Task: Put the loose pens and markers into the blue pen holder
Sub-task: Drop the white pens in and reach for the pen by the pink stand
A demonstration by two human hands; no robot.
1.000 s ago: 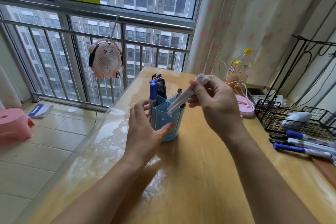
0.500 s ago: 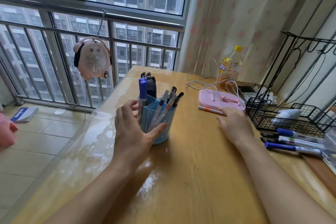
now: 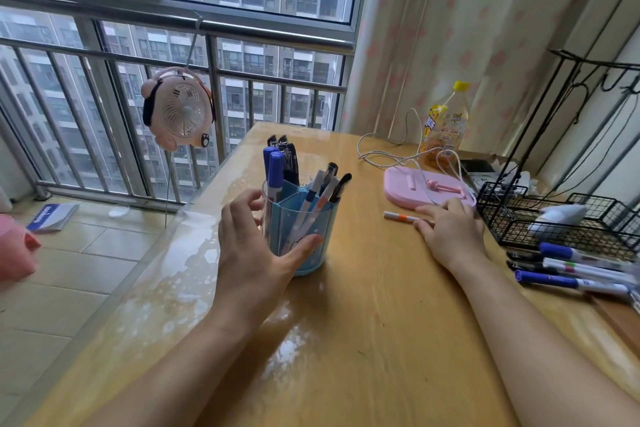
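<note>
Both hands engage: left hand [image 3: 249, 253] curls spread fingers round the blue pen holder [image 3: 311, 262]; at three o'clock, right hand [image 3: 450, 232] lays close-set fingers on an orange-banded pen [image 3: 398, 217].

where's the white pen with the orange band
Head view, right of centre: the white pen lies flat on the table just in front of the pink stand, between the blue pen holder and the right hand, whose fingertips reach its right end.

On the glossy wooden desk [image 3: 363, 322] a blue pen holder [image 3: 301, 232] is stood near its left edge. A white-and-orange pen [image 3: 401, 217] is laid beside a pink stand [image 3: 405, 191]; a wire basket [image 3: 519, 236] and loose markers [image 3: 571, 270] are set at the right.
</note>
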